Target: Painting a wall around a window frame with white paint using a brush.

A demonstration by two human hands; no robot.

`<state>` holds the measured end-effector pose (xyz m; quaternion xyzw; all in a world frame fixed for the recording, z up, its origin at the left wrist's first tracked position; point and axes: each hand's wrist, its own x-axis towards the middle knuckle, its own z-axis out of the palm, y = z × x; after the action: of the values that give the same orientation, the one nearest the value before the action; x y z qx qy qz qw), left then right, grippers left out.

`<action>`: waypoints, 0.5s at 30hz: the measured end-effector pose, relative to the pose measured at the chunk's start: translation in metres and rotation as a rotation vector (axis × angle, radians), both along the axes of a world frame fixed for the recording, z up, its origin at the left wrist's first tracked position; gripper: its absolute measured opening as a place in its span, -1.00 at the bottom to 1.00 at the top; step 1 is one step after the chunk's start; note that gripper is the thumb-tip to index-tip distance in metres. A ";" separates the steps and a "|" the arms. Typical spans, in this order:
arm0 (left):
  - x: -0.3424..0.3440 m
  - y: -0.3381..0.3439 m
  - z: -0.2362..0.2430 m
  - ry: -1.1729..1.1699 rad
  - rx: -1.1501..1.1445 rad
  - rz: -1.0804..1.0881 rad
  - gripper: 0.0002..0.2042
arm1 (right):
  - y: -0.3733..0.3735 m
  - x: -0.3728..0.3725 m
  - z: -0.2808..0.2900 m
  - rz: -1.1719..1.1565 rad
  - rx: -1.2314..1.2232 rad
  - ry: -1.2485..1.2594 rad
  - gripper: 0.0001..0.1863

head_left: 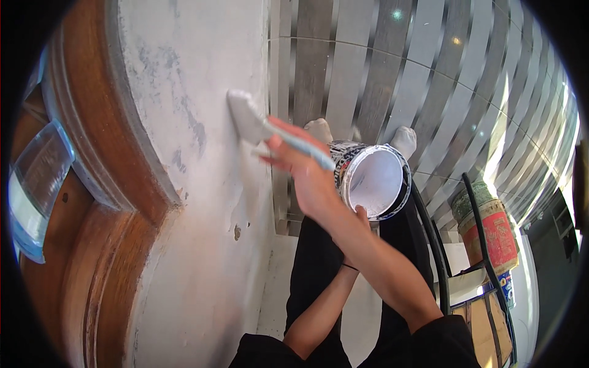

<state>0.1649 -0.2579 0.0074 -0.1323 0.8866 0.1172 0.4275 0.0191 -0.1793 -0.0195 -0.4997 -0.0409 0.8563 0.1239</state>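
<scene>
My right hand point(300, 162) reaches across my left forearm and is closed round a paintbrush point(248, 119). The brush has a pale handle, and its whitish bristles touch the white, patchy wall point(202, 159); hand and brush are slightly blurred. Close to my knees, a round paint bucket point(345, 153) is tilted with its mouth toward me, its inside coated white. My left hand point(362, 215) grips the bucket's near rim, the thumb showing over the edge. The left hand's other fingers are hidden behind the bucket and my right forearm.
A brown wooden frame point(101, 104) borders the wall on the left, with clear plastic wrap point(46, 172) beside it. My feet rest on the striped tile floor point(368, 67). To the right stand a black metal frame point(429, 236) and a red-and-green container point(494, 236).
</scene>
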 end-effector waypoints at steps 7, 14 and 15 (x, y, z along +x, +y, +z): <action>0.000 0.005 -0.001 0.278 0.134 -0.292 -0.69 | 0.032 0.027 0.069 0.093 -0.022 0.106 -0.62; 0.000 -0.004 -0.007 0.084 0.120 -0.034 -0.66 | 0.064 -0.015 -0.078 -0.018 0.422 -0.238 -0.69; 0.001 -0.003 -0.004 0.084 0.118 -0.034 -0.66 | 0.067 -0.026 -0.082 -0.004 0.436 -0.227 -0.70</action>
<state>0.1655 -0.2607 0.0034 -0.0868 0.8974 0.1673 0.3990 -0.0067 -0.1124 -0.1014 -0.5542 -0.2376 0.7653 0.2250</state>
